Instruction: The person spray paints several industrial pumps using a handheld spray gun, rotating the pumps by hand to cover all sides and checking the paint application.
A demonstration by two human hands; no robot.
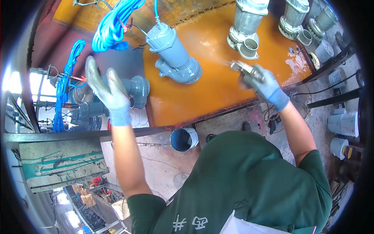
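My right hand [269, 86], in a grey-blue glove, is closed around a metal spray gun [249, 71]. A faint mist streams from its nozzle, leftward and up toward a grey-painted submersible pump [173, 50]. The pump hangs tilted by a blue cable over an orange-stained surface, its coat wet and glossy. Off to the left, my gloved left hand [107, 91] is raised with its fingers stretched out, holding nothing. It is near a thick coil of blue cable [113, 27] and in front of other grey pumps [138, 87].
Bare metal pumps [248, 19] stand at the upper right, with another [294, 15] beside them. A second blue cable coil [68, 84] hangs at the left. Below the orange surface's front edge is a bucket [184, 139]. White tubs [343, 124] line the right side.
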